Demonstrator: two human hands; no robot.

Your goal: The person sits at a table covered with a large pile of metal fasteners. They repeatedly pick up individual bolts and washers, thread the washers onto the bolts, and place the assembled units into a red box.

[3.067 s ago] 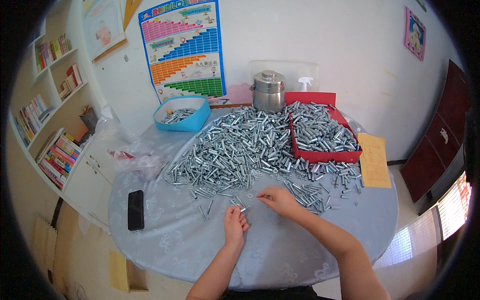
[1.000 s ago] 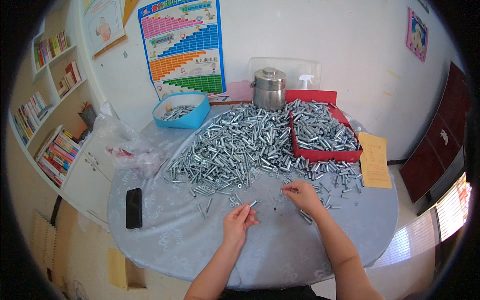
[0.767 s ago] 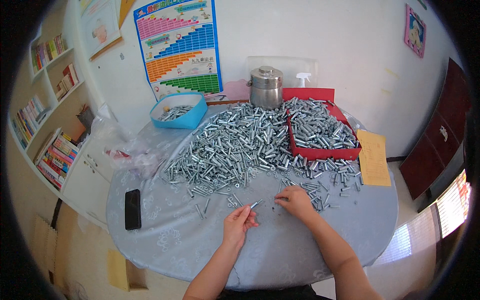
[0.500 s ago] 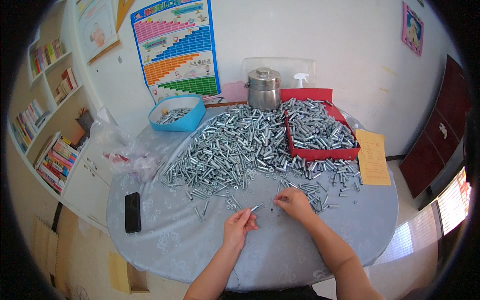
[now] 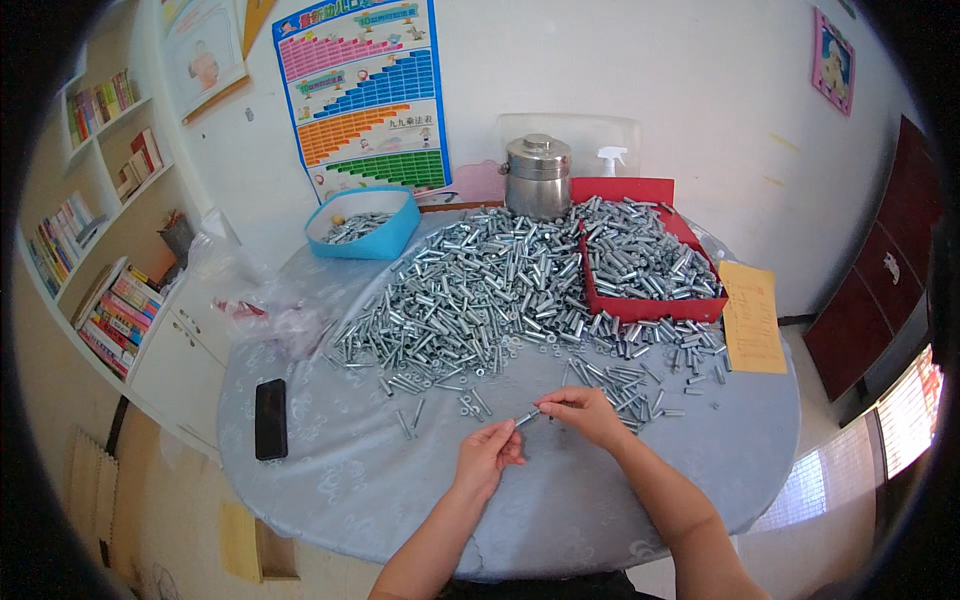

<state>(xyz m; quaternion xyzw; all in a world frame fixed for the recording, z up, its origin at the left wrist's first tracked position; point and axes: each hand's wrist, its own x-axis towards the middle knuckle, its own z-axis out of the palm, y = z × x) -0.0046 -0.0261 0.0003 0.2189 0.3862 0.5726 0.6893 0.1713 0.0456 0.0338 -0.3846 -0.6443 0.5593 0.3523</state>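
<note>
A slim silver bolt is pinched between the thumb and fingers of my left hand, its free end pointing up and to the right. My right hand is closed in a pinch, with its fingertips at that free end. Whatever small part sits in the right fingertips is too small to make out. Just beyond my hands spreads a big heap of silver metal sleeves and bolts. Small washers or nuts and a few loose bolts lie at its near edge.
A red box full of metal sleeves stands at the back right, by a yellow paper. Behind the heap are a steel pot and a spray bottle. To the left sit a blue bin, plastic bag and black phone.
My right hand has moved left and slightly down, bringing its fingertips to the bolt's end. The left hand still holds the bolt, a little further right. The whole view has shifted slightly.
</note>
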